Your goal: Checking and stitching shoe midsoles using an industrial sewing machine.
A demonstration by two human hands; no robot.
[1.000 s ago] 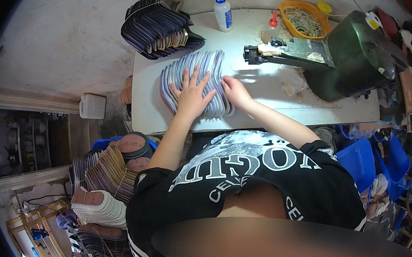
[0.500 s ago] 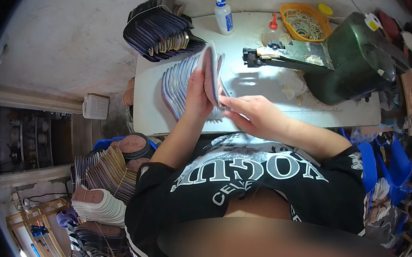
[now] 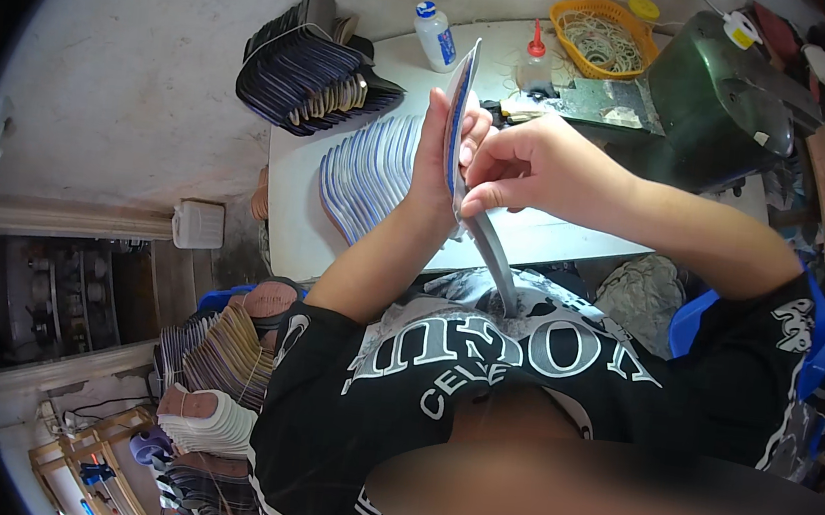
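My left hand is closed round a shoe insole, held nearly upright and seen edge-on, with a blue layer along its edge. My right hand is at the insole's lower right side, thumb and fingers pinched on a narrow grey strip. From the thumb tip the strip slants down towards my shirt; where it meets the insole is hidden. Left of my hands, a row of white and blue-edged insoles leans together on the white table.
A tied bundle of dark insoles lies at the back left. Behind are a white bottle, a red-tipped bottle and an orange basket of rubber bands. A dark green machine stands right. Insole stacks rise at lower left.
The insole has turned more edge-on and shifted right. My right hand has risen, and the grey strip now shows below it. My right elbow has swung outward.
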